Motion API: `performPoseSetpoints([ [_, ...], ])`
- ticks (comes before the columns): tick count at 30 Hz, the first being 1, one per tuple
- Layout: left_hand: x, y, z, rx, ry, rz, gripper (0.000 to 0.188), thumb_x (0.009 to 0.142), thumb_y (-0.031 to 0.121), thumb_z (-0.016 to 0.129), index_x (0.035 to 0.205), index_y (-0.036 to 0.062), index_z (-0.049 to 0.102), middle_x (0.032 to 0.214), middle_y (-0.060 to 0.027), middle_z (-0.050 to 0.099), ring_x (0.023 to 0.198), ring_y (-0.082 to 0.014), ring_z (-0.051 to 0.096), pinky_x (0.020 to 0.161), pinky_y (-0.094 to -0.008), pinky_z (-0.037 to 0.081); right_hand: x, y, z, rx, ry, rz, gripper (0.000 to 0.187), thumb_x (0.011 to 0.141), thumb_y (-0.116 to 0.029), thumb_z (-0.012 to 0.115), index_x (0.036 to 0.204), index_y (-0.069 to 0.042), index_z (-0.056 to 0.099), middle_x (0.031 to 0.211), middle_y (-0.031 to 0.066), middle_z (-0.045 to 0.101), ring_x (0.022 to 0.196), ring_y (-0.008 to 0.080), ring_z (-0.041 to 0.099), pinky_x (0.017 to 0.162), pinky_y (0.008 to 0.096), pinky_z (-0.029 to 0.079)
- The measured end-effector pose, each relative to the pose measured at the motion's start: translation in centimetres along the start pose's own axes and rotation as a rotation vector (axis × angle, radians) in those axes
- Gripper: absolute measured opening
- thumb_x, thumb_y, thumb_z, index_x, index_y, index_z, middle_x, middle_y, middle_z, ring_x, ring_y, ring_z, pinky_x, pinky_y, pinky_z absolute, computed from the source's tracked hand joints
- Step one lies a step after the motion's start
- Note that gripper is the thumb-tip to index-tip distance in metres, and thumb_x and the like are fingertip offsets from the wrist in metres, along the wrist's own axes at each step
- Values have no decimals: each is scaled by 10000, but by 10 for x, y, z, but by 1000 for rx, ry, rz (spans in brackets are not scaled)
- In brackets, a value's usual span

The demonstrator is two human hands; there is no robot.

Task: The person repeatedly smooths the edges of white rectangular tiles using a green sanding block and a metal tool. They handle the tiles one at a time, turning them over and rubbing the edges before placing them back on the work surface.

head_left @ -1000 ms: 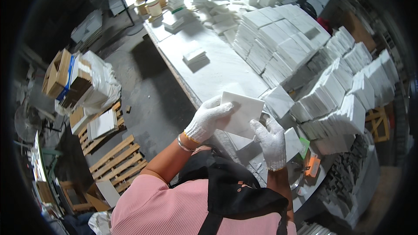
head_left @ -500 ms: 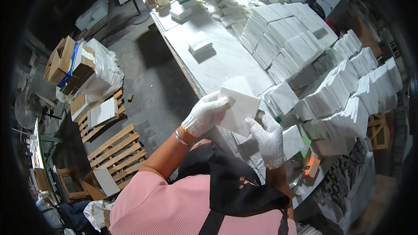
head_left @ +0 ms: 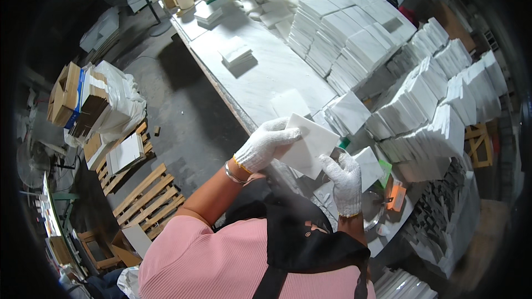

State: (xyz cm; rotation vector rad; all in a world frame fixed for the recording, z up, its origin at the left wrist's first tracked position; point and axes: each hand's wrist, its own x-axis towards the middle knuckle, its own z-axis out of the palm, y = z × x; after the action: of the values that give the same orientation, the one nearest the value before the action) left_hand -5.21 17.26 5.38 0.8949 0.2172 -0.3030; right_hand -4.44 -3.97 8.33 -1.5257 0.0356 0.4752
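A square white marble tile (head_left: 311, 143) is held up in front of me, tilted, above the near end of the stone-topped table. My left hand (head_left: 267, 143), in a white knit glove, grips the tile along its left side, thumb across its face. At the tile's lower right edge, my gloved right hand (head_left: 342, 181) has its thumb and bent fingers closed on the rim; some of its fingertips are hidden. Another white tile (head_left: 290, 103) lies flat just beyond the held one. To its right leans a small group of tiles (head_left: 348, 113).
The long table (head_left: 266, 72) carries a short tile stack (head_left: 236, 51) and a large block of stacked tiles (head_left: 338, 27). Rows of upright tiles (head_left: 415, 99) stand at the right. An orange tool (head_left: 395, 196) lies near my right hand. Wooden pallets (head_left: 148, 199) rest on the floor at left.
The view has shifted, so the table and stacks appear further left. The tile is turned slightly and sits a little further right in the picture; both hands stay on it.
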Motion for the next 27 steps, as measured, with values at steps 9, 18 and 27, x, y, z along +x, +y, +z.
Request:
performPoseSetpoints([
  [9, 18, -10, 17, 199, -147, -94, 417, 888, 193, 723, 1229, -26, 627, 1137, -77, 670, 1029, -148, 616, 930, -311, 487, -11, 14, -35, 2, 142, -40, 368, 873, -194, 729, 1176, 5, 662, 870, 9, 659, 724, 74, 579, 604, 240, 452],
  [18, 52, -13, 55, 637, -384, -105, 380, 889, 217, 733, 1189, -3, 657, 1081, -33, 661, 994, -100, 583, 894, -282, 482, -35, 51, -68, 139, 376, -83, 307, 871, -126, 736, 1132, 20, 667, 908, 44, 669, 784, 91, 607, 706, 242, 500],
  [27, 70, -56, 79, 425, -482, -383, 556, 818, 212, 796, 1277, -6, 571, 1150, -82, 652, 1052, -166, 605, 904, -307, 499, -81, 109, -81, 658, 659, -26, 252, 889, -34, 697, 1133, 14, 660, 963, 43, 693, 855, 101, 618, 796, 247, 489],
])
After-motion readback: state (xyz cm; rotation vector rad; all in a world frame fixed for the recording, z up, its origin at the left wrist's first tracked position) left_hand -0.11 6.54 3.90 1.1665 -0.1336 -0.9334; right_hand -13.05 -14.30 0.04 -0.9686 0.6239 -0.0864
